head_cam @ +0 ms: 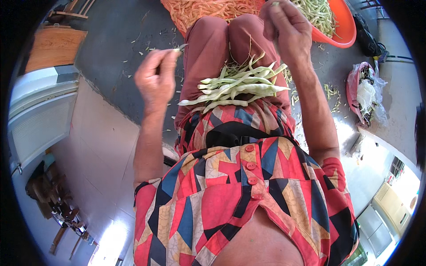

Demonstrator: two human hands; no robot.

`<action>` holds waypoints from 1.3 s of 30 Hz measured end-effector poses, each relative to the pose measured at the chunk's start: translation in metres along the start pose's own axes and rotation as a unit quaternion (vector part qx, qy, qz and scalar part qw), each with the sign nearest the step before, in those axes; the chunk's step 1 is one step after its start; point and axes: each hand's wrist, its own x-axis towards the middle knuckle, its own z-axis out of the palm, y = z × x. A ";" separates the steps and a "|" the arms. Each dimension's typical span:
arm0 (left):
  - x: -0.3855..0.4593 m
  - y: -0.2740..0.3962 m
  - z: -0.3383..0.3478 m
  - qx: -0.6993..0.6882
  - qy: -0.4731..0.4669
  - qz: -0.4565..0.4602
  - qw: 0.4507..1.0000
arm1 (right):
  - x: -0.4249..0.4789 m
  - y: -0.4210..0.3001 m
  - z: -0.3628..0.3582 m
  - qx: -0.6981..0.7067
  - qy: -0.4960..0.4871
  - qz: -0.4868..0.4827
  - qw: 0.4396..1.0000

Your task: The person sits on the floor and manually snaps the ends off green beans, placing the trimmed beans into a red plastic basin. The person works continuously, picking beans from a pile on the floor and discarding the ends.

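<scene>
A loose pile of pale green bean pods (239,84) lies across my lap, with thin stringy trimmings at its far side. My left hand (156,74) is raised to the left of the pile, thumb and forefinger pinching a small pointed piece (181,47); whether it is a bean tip or something else is too small to tell. Up by the right knee, my right hand (289,31) has its fingers curled together. A pale green bean piece (275,4) shows at its fingertips, and the rest of that grip is partly hidden and blurred.
Beyond my knees is an orange mesh sack (213,11) of bean pods. An orange plastic basin (346,30) of green beans stands at the far right. A pink bag-lined container (357,89) is further right. Trimmings (332,94) litter the floor; a wooden stool (55,46) is left.
</scene>
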 end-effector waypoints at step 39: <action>-0.035 -0.017 -0.034 0.098 -0.368 -0.029 0.924 | -0.052 0.031 0.069 -0.446 -0.324 -0.151 0.820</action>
